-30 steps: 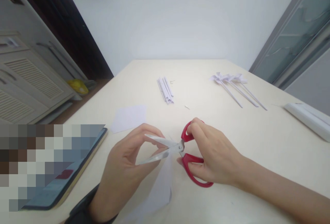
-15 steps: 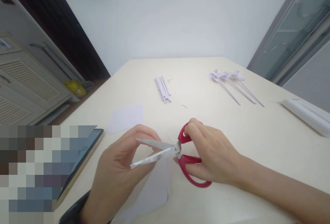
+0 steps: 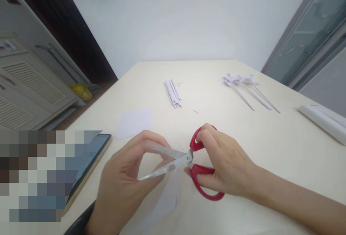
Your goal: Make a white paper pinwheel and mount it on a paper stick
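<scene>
Red-handled scissors (image 3: 201, 172) are in my right hand (image 3: 225, 164), with fingers through both loops and the blades spread apart, pointing left. My left hand (image 3: 127, 173) curves behind the blades, thumb and fingers closing toward the pivot. It pinches a piece of white paper (image 3: 166, 200) that hangs below the scissors. The blades hide the exact grip of the left fingertips.
A square paper sheet (image 3: 135, 121) lies beyond my left hand. Rolled paper tubes (image 3: 172, 93) and several tiny scraps rest mid-table. Paper pinwheels on sticks (image 3: 240, 83) lie at back right, near a white device (image 3: 323, 121). A tablet (image 3: 89, 166) sits at left.
The view has shifted slightly, so everything sits a little further right. The blades remain apart, and both hands keep nearly the same pose. Less of the hanging paper shows.
</scene>
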Tool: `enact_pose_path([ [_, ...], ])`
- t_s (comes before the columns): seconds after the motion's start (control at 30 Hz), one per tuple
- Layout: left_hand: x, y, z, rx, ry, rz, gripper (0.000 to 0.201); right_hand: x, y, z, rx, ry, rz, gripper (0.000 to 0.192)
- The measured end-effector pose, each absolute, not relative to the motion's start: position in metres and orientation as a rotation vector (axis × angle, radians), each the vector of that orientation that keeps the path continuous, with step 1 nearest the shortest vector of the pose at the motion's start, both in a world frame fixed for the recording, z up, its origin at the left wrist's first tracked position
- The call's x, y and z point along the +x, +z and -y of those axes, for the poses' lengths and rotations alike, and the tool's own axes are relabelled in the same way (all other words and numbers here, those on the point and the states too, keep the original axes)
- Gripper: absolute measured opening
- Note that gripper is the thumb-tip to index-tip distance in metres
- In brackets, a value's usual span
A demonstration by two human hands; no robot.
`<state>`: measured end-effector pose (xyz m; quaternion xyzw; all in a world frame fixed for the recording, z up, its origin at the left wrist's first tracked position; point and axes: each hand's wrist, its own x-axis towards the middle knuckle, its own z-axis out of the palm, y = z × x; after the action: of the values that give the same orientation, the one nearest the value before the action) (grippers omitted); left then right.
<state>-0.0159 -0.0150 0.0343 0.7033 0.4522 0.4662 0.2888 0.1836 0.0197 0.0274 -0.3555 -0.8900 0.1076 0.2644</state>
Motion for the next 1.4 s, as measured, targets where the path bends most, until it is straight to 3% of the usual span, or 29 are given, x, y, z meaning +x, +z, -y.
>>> enact_pose_path([
  [0.73,-0.016,0.035,0.013,1.888,1.221,-1.223,0.014,0.184,0.027,-0.019,-1.083,0.201,2.443,0.023],
  [0.83,-0.017,0.03,0.01,1.83,1.257,-1.16,0.012,0.185,0.03,-0.02,-1.16,0.403,2.348,0.027],
  [1.13,-0.017,0.027,0.003,1.547,1.089,-1.16,0.009,0.187,0.032,-0.027,-1.025,1.514,1.795,0.023],
  [1.4,-0.016,0.022,-0.005,1.567,0.986,-1.245,0.007,0.187,0.025,-0.034,-0.866,1.786,1.645,0.026],
])
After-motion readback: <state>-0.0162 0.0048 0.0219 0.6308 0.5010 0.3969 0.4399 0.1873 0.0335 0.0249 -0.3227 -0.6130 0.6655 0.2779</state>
